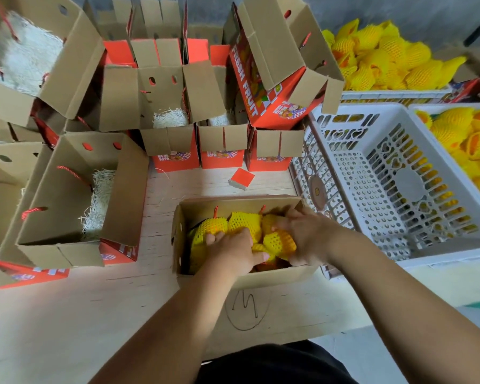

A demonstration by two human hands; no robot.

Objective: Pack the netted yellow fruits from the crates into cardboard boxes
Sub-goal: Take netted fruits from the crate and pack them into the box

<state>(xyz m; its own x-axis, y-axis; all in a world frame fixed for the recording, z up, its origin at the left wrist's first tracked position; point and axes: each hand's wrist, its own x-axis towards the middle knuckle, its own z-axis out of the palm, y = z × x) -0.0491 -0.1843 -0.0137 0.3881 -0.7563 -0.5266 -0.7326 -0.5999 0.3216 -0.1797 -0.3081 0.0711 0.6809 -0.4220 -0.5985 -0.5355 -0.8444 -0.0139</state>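
An open cardboard box (179, 245) stands on the table right in front of me, filled with several netted yellow fruits (244, 221). Both my hands are inside it. My left hand (233, 252) rests on the fruits at the box's middle, fingers curled over a fruit. My right hand (302, 234) grips a netted fruit (279, 242) at the box's right side. Further netted fruits lie in a white crate (460, 139) at the far right and in a heap (385, 56) at the back right.
An empty white plastic crate (385, 173) sits just right of the box. Several open cardboard boxes with white shredded padding crowd the left and back, among them a large one (75, 195) at my left. A small red block (241, 178) lies on the table behind my box.
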